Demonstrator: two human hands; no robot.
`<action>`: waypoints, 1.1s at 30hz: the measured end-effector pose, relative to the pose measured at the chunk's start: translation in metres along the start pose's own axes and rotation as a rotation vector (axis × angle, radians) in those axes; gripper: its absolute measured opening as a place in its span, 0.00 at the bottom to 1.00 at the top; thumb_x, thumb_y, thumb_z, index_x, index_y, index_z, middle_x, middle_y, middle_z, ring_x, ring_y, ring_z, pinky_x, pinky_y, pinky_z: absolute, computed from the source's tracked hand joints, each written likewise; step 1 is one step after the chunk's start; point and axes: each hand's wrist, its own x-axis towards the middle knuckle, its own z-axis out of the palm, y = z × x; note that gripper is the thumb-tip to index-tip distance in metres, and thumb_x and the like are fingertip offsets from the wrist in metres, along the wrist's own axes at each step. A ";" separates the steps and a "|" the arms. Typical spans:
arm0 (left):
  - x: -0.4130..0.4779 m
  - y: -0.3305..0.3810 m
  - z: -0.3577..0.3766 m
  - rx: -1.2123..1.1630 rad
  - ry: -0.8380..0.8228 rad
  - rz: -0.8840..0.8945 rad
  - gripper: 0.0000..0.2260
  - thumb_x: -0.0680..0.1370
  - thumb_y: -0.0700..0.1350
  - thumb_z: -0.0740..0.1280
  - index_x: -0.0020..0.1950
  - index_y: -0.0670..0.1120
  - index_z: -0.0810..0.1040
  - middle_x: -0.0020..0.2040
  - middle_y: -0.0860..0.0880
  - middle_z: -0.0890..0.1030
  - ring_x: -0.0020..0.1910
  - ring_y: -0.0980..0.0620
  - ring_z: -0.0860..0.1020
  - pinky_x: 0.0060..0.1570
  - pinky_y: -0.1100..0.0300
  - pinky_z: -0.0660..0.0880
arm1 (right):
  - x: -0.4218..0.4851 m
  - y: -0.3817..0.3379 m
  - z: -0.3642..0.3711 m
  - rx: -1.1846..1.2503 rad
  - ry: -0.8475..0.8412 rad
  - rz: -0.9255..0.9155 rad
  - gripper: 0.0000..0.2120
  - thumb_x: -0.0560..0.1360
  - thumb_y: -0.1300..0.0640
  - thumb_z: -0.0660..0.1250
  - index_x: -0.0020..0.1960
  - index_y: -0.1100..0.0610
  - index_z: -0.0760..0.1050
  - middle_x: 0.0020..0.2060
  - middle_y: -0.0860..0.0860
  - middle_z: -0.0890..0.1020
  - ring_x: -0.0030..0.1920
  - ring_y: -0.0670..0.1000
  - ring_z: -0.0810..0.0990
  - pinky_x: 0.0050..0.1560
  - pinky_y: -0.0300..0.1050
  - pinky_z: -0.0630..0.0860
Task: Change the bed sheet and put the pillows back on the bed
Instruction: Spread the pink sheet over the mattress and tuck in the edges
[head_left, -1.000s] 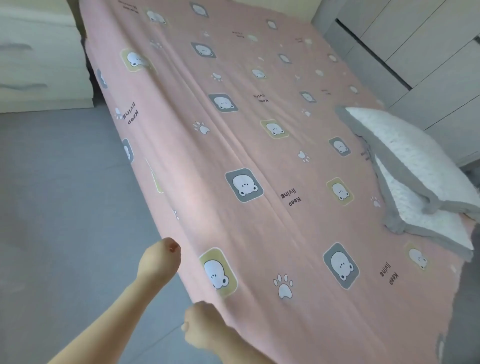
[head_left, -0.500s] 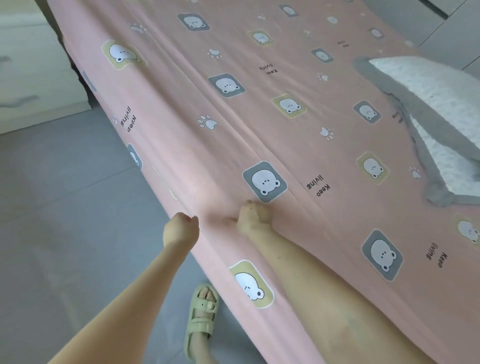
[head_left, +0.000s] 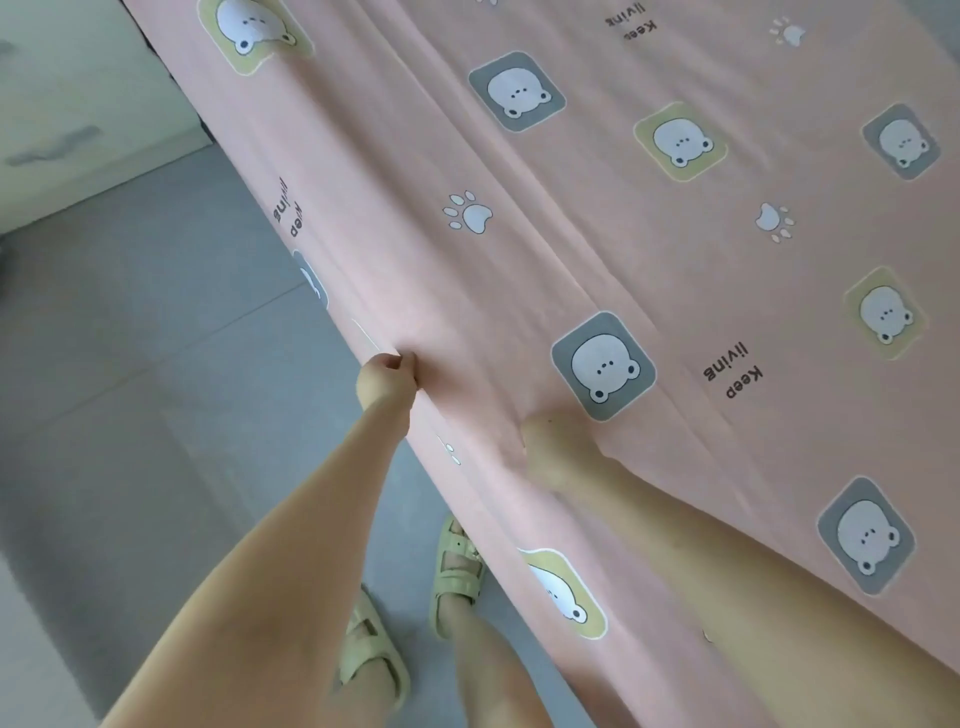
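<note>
One left hand (head_left: 387, 376) pinches pink sheet (head_left: 649, 249) above grey floor (head_left: 156, 364); right hand (head_left: 550, 452)'s grip unclear.

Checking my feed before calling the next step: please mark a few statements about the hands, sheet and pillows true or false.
1. The left hand pinches the sheet at its overhanging side edge. True.
2. The right hand hangs free over the floor. False: it rests on top of the sheet, fingers apparently curled into the fabric.
3. Two pillows lie in view. False: none shows in this view.
4. Long creases run along the sheet away from the hands. True.
5. The person is barefoot. False: pale green sandals are on both feet.
</note>
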 end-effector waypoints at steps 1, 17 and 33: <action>0.003 -0.002 -0.001 0.035 -0.008 0.024 0.13 0.79 0.45 0.61 0.36 0.44 0.71 0.33 0.47 0.74 0.38 0.47 0.72 0.32 0.61 0.66 | 0.003 0.002 0.000 0.026 0.007 0.050 0.17 0.77 0.59 0.58 0.30 0.58 0.61 0.29 0.52 0.66 0.37 0.54 0.71 0.35 0.41 0.60; 0.054 -0.042 -0.029 0.080 -0.293 -0.193 0.28 0.80 0.55 0.60 0.74 0.42 0.59 0.68 0.45 0.68 0.64 0.43 0.70 0.56 0.54 0.71 | 0.039 -0.082 0.012 -0.171 0.145 0.239 0.33 0.45 0.40 0.82 0.36 0.65 0.80 0.25 0.56 0.76 0.17 0.49 0.71 0.21 0.31 0.57; 0.074 -0.056 0.006 -0.207 -0.117 0.030 0.16 0.77 0.43 0.65 0.32 0.47 0.63 0.30 0.51 0.66 0.33 0.50 0.64 0.32 0.60 0.62 | 0.043 -0.064 -0.018 -0.070 0.095 0.010 0.24 0.77 0.49 0.64 0.30 0.56 0.56 0.28 0.50 0.63 0.33 0.54 0.65 0.28 0.42 0.52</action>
